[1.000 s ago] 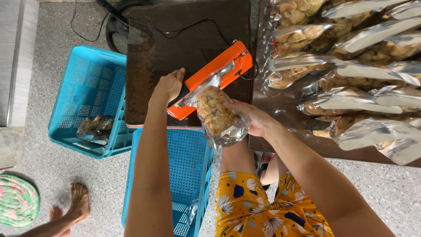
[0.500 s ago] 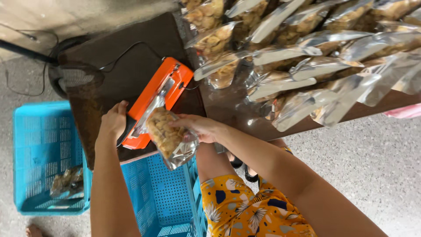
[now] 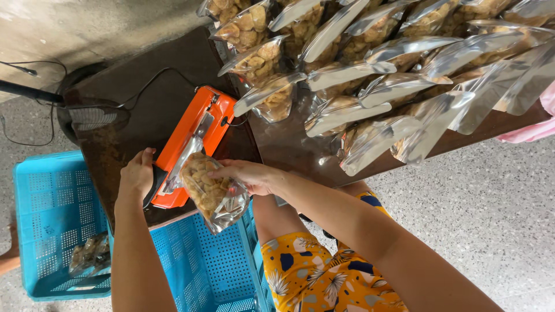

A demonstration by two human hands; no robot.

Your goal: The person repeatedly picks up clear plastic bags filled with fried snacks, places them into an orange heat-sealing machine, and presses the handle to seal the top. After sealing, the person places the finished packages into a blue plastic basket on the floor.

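Left hand (image 3: 137, 175) presses palm-down, fingers curled over the black handle end of the orange heat sealer (image 3: 193, 147) on the dark brown worktop (image 3: 283, 144), while the right hand (image 3: 250, 176) has its grip closed on a clear plastic bag of fried snacks (image 3: 209, 188), its mouth tucked in the sealer's bar.

The view has swung right: the bags (image 3: 370, 75) on the table now fill the top, and the far crate (image 3: 52, 219) sits at the left edge. The foot and mat have gone from sight.
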